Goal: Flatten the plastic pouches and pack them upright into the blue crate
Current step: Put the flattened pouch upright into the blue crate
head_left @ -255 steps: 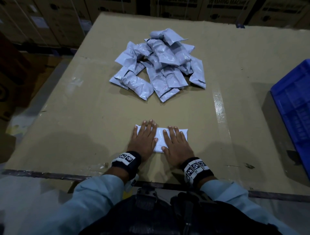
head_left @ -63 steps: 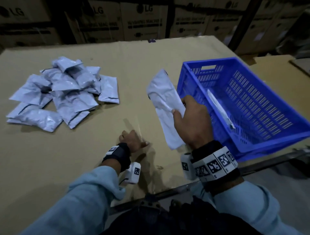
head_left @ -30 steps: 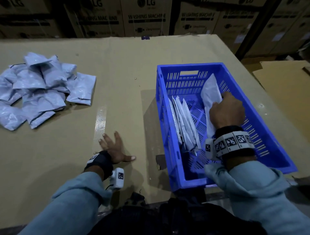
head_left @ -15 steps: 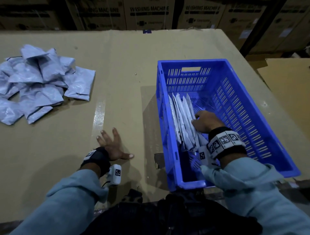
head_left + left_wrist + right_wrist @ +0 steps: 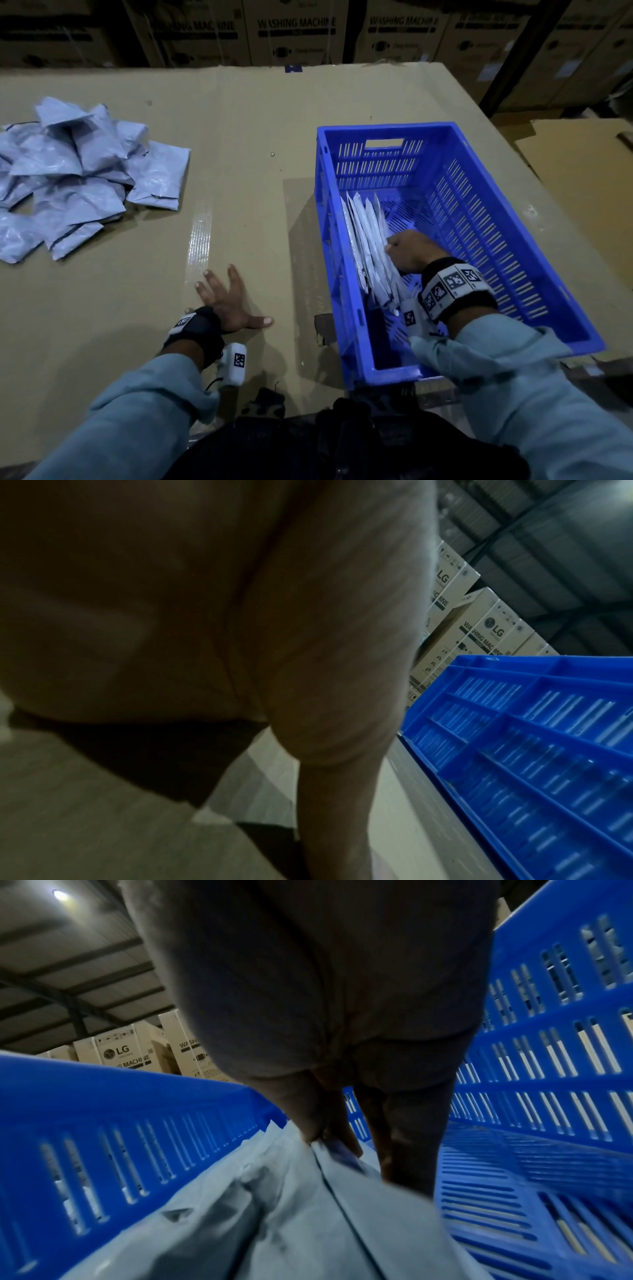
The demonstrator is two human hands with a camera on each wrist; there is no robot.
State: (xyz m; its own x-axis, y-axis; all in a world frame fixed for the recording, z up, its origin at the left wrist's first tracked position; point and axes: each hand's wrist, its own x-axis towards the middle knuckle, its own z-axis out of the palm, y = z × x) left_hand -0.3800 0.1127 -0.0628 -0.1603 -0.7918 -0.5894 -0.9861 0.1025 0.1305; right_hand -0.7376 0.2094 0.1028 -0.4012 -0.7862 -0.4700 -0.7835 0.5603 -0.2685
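Observation:
The blue crate [image 5: 496, 219] stands on the right of the table. Several flattened grey pouches [image 5: 363, 240] stand on edge in a row along its left wall. My right hand [image 5: 394, 245] is inside the crate at the right end of that row. In the right wrist view its thumb and fingers [image 5: 308, 1123] pinch the top edge of the outermost pouch [image 5: 342, 1204]. My left hand [image 5: 236, 298] lies flat on the cardboard left of the crate, fingers spread, holding nothing. A pile of loose pouches [image 5: 75, 178] lies at the far left.
Brown cardboard [image 5: 239, 154] covers the table, with a shiny tape strip [image 5: 200, 236] near my left hand. Washing machine boxes [image 5: 294, 31] line the back. Another cardboard sheet [image 5: 582, 171] lies to the right of the crate. The table's front edge is at my body.
My right hand carried a flattened pouch from the table into the crate and lowered it against the row of standing pouches. My left hand stayed flat on the cardboard.

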